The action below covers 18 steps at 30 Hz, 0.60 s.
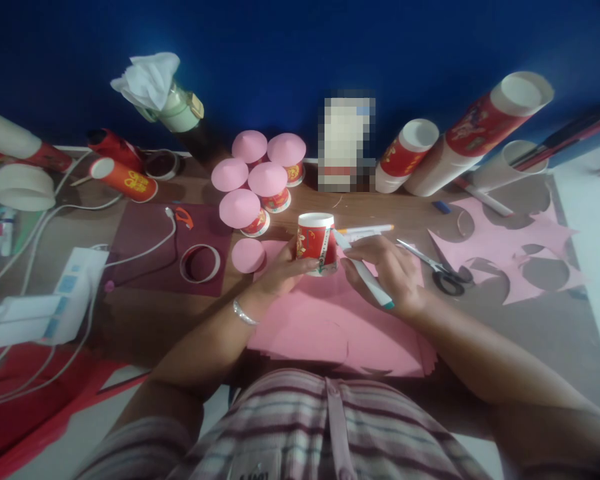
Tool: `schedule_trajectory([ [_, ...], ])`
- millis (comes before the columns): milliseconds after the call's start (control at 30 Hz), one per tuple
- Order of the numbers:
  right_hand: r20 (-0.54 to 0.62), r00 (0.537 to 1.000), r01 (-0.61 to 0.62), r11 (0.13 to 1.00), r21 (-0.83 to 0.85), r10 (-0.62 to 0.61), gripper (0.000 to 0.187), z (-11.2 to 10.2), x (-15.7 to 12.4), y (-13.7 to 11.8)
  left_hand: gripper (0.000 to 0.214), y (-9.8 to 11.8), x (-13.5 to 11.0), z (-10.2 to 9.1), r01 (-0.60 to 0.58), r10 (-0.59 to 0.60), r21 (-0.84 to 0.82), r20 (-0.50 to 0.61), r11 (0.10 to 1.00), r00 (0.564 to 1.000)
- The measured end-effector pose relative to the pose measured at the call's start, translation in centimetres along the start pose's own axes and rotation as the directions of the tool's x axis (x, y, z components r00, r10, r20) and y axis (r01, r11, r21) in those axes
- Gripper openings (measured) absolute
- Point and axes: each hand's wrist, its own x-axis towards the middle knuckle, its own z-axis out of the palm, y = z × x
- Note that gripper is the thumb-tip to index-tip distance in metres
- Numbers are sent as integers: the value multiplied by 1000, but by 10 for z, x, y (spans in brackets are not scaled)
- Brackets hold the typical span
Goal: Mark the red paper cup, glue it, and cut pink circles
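While the left hand [280, 270] curls its fingers round the left side of the red paper cup [317, 243], we see the right hand [390, 273] pinching a white pen [365, 273] whose tip rests against the cup's right side. The cup stands on a pink sheet [320, 327]. An orange-tipped pen [365, 230] lies just behind the cup and scissors [437, 270] to its right. Pink-capped cups [260, 180] cluster behind it to the left, and a tape ring [200, 263] lies well left of it.
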Motion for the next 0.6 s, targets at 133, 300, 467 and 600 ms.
schedule_trajectory([
  [133,-8,1000,-9,1000,19,10,32,0,-1,1,48,3,1,3,28,-28,10,-24,1000,999],
  [300,-21,1000,-2,1000,8,2,31,1,0,1,60,4,1,4,42,-41,8,-59,999,997],
  [467,-18,1000,-10,1000,19,11,28,1,0,0,51,3,0,3,36,-36,0,-53,999,998],
  [600,11,1000,-17,999,36,17,27,-1,-1,-1,52,1,0,0,33,-33,-9,-74,999,997],
])
